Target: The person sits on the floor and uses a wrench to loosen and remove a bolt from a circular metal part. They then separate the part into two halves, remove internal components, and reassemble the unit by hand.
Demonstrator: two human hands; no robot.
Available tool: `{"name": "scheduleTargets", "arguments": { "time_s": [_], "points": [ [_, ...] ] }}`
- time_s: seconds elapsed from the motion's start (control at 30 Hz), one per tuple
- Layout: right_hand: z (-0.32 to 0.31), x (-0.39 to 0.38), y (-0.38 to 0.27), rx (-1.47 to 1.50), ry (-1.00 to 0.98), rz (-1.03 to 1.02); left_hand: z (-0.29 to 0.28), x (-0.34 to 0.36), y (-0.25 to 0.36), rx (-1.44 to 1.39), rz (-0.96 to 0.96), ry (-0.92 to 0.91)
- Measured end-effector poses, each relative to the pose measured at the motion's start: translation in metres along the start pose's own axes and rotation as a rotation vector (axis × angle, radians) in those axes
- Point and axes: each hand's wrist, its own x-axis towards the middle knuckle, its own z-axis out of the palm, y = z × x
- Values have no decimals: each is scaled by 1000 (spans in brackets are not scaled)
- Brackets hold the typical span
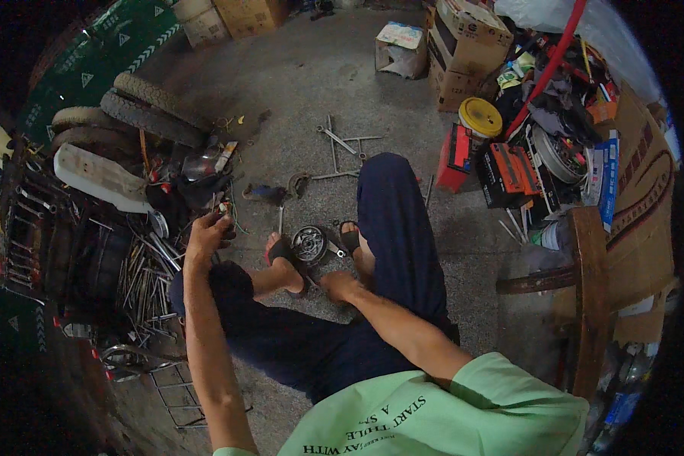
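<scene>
Person sits on floor (pixel 296 91), round hub (pixel 308 245) lying between the feet, not yet picked up. Left hand (pixel 207 237) reaches to 10 o'clock, grip pinching a small part (pixel 223 207) at the tool pile (pixel 140 266). Right hand (pixel 340 286) rests by hub at 5 o'clock, grip: cannot tell. Wrenches (pixel 340 148) at 12, boxes (pixel 501 171) at 2, chair (pixel 585 289) crowds right.

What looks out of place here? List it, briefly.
Spanners lie scattered loose on the floor beyond the knees. A torn box sits open farther off. By the left hand, rods and tools spill in a tangled heap. The right hand rests near a round metal part between the feet.
</scene>
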Motion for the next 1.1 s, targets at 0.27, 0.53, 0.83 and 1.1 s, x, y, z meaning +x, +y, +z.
{"name": "scheduleTargets", "arguments": {
  "time_s": [0.27, 0.53, 0.83, 1.1],
  "points": [
    [12, 4, 8, -5, 53, 38, 23, -10, 10, 135, 47, -113],
    [31, 7, 19, 221, 131, 186, 43, -8, 8, 273, 221, -222],
    [-15, 4, -1, 70, 104, 13, 42, -12, 39, 280, 359, -219],
    [-30, 39, -2, 385, 225, 247, 33, -6, 68, 372, 424, -176]
  ]
}}
